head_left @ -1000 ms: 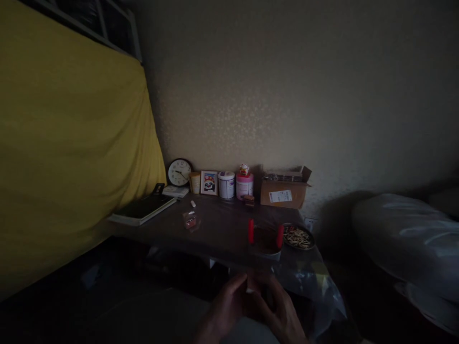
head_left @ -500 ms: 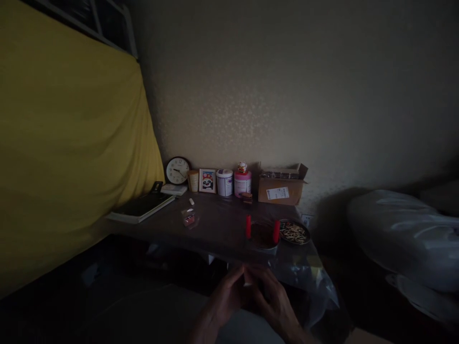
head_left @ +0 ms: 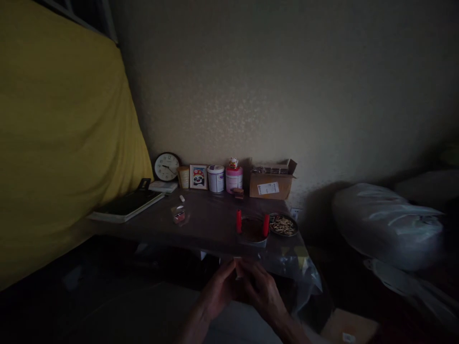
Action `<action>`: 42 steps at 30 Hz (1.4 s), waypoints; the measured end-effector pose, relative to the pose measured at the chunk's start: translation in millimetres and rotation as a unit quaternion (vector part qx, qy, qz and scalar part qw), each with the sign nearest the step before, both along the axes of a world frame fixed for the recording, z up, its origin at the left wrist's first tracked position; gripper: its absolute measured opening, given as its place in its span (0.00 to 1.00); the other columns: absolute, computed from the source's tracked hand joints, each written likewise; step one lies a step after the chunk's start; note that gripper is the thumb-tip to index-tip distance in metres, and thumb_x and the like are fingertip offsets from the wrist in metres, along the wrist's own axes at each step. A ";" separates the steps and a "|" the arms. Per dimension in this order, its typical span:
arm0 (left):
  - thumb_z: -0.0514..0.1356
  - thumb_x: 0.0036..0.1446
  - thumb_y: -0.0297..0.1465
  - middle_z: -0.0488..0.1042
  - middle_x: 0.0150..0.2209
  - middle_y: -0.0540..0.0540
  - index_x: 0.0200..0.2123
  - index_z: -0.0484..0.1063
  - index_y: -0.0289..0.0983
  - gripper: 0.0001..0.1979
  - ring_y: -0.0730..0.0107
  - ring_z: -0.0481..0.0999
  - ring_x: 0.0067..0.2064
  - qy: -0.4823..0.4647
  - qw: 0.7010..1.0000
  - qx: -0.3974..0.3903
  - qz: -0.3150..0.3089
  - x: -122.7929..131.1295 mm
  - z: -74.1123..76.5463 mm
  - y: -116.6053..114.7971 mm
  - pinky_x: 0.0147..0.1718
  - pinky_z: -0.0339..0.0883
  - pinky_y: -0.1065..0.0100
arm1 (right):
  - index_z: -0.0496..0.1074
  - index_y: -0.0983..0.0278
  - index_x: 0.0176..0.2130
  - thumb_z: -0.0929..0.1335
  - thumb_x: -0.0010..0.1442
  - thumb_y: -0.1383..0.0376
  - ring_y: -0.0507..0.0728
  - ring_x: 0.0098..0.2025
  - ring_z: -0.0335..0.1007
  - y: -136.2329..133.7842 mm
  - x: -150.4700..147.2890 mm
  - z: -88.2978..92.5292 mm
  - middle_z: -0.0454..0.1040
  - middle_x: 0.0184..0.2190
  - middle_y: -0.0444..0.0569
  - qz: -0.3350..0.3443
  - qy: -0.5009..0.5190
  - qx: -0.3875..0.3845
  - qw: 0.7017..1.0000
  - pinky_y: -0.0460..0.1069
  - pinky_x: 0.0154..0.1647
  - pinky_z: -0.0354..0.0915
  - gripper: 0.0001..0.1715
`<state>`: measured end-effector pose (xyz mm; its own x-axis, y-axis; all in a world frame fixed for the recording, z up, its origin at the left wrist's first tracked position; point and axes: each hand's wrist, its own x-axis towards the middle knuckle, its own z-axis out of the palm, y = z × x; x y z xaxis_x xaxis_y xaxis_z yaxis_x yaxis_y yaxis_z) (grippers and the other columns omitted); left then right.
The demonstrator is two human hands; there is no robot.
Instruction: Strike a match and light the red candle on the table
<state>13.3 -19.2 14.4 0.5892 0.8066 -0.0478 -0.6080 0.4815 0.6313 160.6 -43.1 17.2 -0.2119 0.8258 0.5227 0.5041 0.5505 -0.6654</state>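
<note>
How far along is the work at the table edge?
Done, apparently: the dish beside the pot already holds a heap of small pale sticks. In hand: the left hand and right hand pinch one small pale piece between their fingertips, just in front of the table. Left: cannot tell; the pot's contents are too dark to read.

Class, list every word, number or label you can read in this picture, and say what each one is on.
Nothing here reads clearly enough to quote.
clock: numerals on the dial, too small to read.
cardboard box: white label, print blurred.
white tin: print blurred.
pink tin: print blurred.
</note>
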 end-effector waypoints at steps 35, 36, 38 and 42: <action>0.56 0.55 0.35 0.74 0.35 0.44 0.42 0.71 0.36 0.13 0.68 0.72 0.34 0.075 0.997 -0.025 -0.011 -2.5 -12.3 4.1 0.30 0.63 0.69 | 0.72 0.61 0.36 0.61 0.62 0.65 0.55 0.41 0.70 7.1 17.7 5.8 0.73 0.37 0.48 -0.046 0.007 -0.018 0.999 0.49 0.43 0.65 0.10; 0.57 0.55 0.35 0.74 0.34 0.44 0.42 0.71 0.36 0.13 0.69 0.72 0.34 0.083 0.996 -0.027 -0.018 -2.4 -12.5 3.5 0.30 0.63 0.69 | 0.72 0.61 0.36 0.61 0.62 0.65 0.55 0.40 0.70 8.3 18.8 4.2 0.73 0.36 0.48 -0.049 -0.001 -0.019 0.999 0.48 0.41 0.65 0.11; 0.57 0.54 0.35 0.74 0.33 0.45 0.42 0.71 0.37 0.13 0.69 0.72 0.32 0.105 0.994 -0.023 -0.025 -1.8 -11.6 2.1 0.28 0.62 0.70 | 0.73 0.61 0.37 0.61 0.62 0.64 0.55 0.39 0.70 9.5 19.5 1.7 0.73 0.34 0.48 -0.050 -0.026 -0.020 0.998 0.48 0.40 0.65 0.12; 0.57 0.53 0.35 0.73 0.31 0.46 0.40 0.71 0.36 0.12 0.71 0.71 0.30 0.141 0.990 -0.013 -0.024 -0.1 -8.9 0.1 0.24 0.58 0.72 | 0.73 0.60 0.38 0.61 0.62 0.66 0.54 0.38 0.69 8.5 18.9 -1.3 0.72 0.35 0.48 -0.055 -0.079 -0.011 0.995 0.47 0.40 0.65 0.11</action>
<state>13.2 -19.2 5.5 0.5878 0.7740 -0.2354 -0.3850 0.5236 0.7600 179.5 -34.6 15.9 -0.1981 0.8595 0.4712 0.6598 0.4724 -0.5843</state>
